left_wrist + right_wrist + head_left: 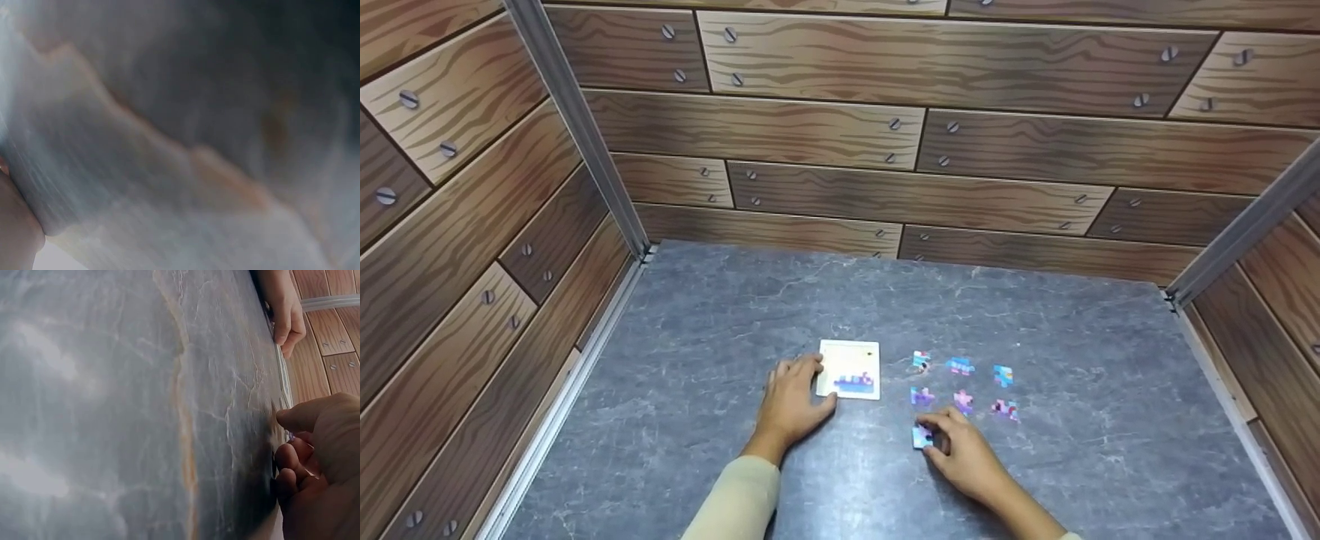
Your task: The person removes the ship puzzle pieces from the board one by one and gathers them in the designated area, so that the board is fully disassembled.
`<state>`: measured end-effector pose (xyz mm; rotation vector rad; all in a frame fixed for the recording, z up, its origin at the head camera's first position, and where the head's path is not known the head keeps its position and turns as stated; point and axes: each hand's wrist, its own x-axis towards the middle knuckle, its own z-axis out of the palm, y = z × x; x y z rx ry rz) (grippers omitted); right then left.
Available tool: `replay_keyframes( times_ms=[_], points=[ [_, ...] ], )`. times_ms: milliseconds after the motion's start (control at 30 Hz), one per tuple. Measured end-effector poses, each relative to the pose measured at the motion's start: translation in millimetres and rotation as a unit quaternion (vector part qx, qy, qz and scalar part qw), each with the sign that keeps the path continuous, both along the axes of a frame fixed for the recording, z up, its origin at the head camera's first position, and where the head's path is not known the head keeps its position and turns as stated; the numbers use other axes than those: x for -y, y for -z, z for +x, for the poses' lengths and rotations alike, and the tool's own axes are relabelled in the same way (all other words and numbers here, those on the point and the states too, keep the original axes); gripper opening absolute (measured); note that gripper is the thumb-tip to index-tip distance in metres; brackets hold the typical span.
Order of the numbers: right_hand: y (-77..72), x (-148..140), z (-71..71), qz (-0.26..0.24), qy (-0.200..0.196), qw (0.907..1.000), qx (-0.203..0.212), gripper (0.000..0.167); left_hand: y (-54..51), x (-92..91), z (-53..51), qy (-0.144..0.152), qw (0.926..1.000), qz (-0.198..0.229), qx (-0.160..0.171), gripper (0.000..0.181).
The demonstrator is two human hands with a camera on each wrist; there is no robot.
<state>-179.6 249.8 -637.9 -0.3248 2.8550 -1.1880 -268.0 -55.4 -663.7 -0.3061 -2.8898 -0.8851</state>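
Note:
In the head view, a small cream puzzle tray [848, 367] lies flat, with a blue and purple picture in its lower part. My left hand [791, 401] rests beside it, fingertips at its left edge and thumb by its bottom edge. Farther right, my right hand [964, 454] pinches a blue and purple jigsaw piece [920, 437] between thumb and fingers at the tabletop. The right wrist view shows the curled fingers of my right hand [320, 461], which hide most of the piece. The left wrist view is mostly blurred tabletop.
Above the right hand, several loose jigsaw pieces lie in two rows, among them a blue piece [960, 366] and a pink piece [963, 401]. The grey marbled tabletop [720, 315] is bounded by wood-patterned walls [825, 135] with metal corner posts.

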Motion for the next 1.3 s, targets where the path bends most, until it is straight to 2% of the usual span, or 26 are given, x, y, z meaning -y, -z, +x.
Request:
replay_keyframes(
  times_ms=[400, 567, 933, 1300],
  points=[
    [5.4, -5.8, -2.4, -0.025, -0.011, 0.9995, 0.018, 0.047, -0.8, 0.3, 0.6, 0.004, 1.0, 0.004, -0.006, 0.048],
    [6.3, -7.1, -2.6, -0.019, -0.015, 0.9994, 0.024, 0.049, -0.8, -0.4, 1.0, 0.003, 1.0, 0.005, -0.004, 0.049],
    [5.3, -5.4, -2.8, -0.003, -0.017, 0.9996, 0.024, 0.041, -0.9, 0.5, 0.8, -0.002, 1.0, -0.001, 0.004, 0.051],
    [5.7, -7.3, -2.0, -0.02, -0.013, 0.9994, 0.025, 0.045, -0.6, -0.2, 1.0, 0.001, 1.0, 0.003, 0.006, 0.052]
  ],
)
